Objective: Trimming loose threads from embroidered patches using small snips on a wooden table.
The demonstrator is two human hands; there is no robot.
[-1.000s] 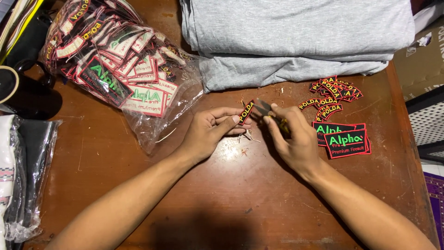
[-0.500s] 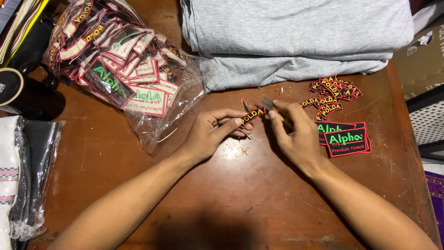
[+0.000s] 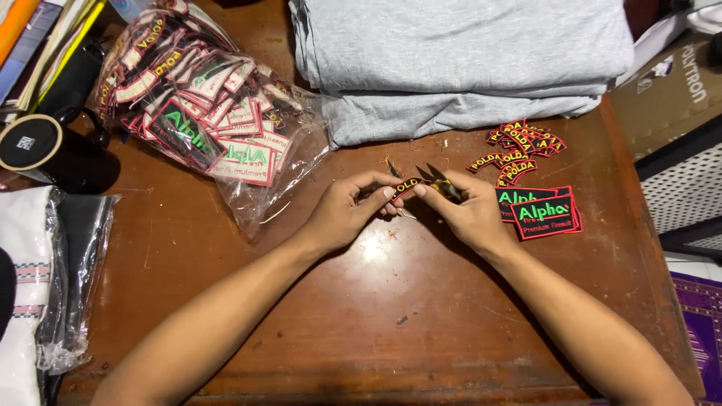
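My left hand and my right hand meet over the middle of a brown wooden table. Between their fingertips is a small curved black patch with a red edge and yellow letters. My left thumb and fingers pinch its left end. My right hand also grips small thread snips, whose blades point up and left by the patch. A heap of like curved patches lies just right of my right hand, above a stack of rectangular black patches with green letters.
A clear plastic bag full of patches lies at the upper left. Folded grey cloth fills the top centre. A black mug and bagged white and black garments sit at the left. A cardboard box stands at the right edge.
Both hands have stayed at the table's middle, turning the small patch a little between the fingertips; the snips' blades now point up beside it. Nothing else has moved.
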